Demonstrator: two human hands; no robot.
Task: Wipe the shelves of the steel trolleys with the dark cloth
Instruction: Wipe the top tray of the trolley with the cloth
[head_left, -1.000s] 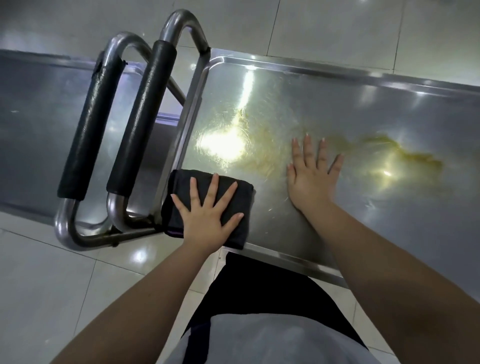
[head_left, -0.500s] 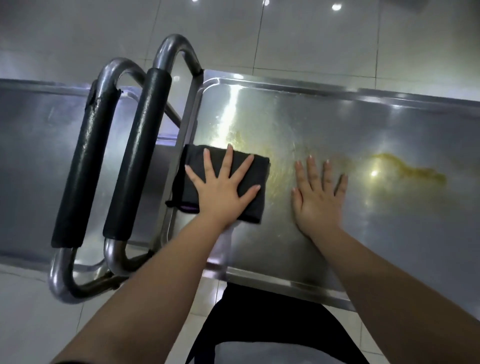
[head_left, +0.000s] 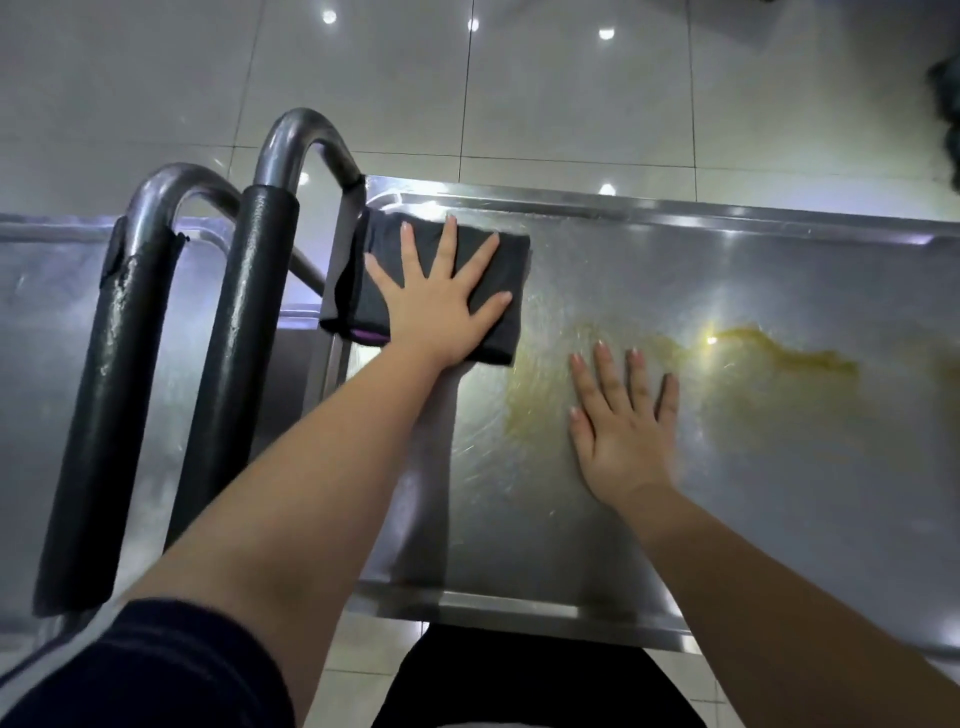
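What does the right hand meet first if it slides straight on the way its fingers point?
Just ahead of the right hand lies the yellow smear; beyond it, nothing solid until the shelf's raised far rim, as far as this view shows.

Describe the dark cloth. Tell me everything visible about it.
The dark cloth looks like black fabric folded into a thick rectangle, with a purple strip showing at its near left corner. It lies flat at the far left corner of the steel shelf. Its left edge droops over the rim beside the trolley handle. The left hand presses down on it with straight, spread fingers.
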